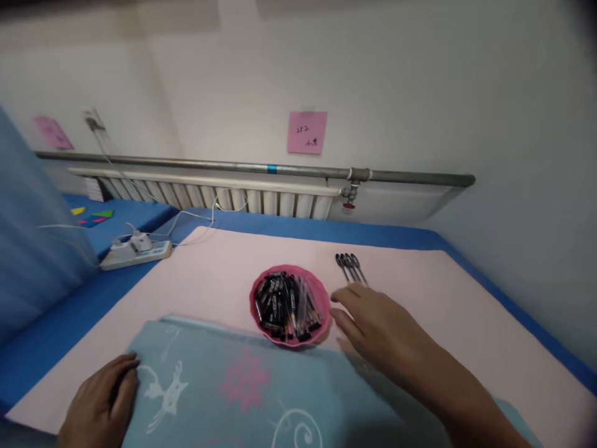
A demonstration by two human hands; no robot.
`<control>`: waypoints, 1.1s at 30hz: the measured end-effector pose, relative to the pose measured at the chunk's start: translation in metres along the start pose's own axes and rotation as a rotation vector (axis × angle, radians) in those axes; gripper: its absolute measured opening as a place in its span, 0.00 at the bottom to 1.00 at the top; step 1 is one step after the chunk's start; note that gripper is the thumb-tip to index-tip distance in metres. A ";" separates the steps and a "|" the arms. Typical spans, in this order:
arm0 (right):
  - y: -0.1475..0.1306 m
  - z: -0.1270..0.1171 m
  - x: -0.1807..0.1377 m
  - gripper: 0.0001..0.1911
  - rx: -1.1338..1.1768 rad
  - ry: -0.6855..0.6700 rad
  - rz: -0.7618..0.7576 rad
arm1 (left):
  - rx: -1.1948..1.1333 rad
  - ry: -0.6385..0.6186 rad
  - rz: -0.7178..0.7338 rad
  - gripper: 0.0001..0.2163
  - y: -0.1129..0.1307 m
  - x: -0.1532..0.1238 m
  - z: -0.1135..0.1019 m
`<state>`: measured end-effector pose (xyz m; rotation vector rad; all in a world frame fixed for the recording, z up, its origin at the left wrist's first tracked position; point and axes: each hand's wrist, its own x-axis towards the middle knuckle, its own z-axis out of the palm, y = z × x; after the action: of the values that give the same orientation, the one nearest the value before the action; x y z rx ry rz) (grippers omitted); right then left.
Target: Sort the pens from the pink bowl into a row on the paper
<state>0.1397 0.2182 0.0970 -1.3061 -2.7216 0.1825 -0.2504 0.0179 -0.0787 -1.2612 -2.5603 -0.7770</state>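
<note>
A scalloped pink bowl (323, 295) stands on the pale pink table cover (219, 267). Inside it lie many black pen parts (275, 298) and several clear pen tubes (303, 305). My right hand (368, 320) reaches in from the right, its fingers apart beside the bowl's right rim, with nothing visible in them. Just beyond those fingers, several black pens or pen-like sticks (349, 264) lie side by side. At the lower left, my left hand (100, 398) rests against the edge of a light-blue patterned cloth (200, 398), with a gap between thumb and fingers.
A white power strip (156, 251) with plugs and cables sits at the left on the blue surface (289, 225). A radiator (252, 200) and metal pipe (200, 163) run along the wall. Coloured pieces (102, 214) lie far left, near a blue curtain (32, 236).
</note>
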 end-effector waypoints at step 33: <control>0.031 0.044 0.110 0.14 0.237 -0.209 0.033 | 0.366 -0.575 0.201 0.12 0.310 0.017 0.029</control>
<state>0.0883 0.3215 0.0549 -1.3301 -2.7370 0.6579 -0.0172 0.2014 0.0189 -1.7580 -2.7319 0.1225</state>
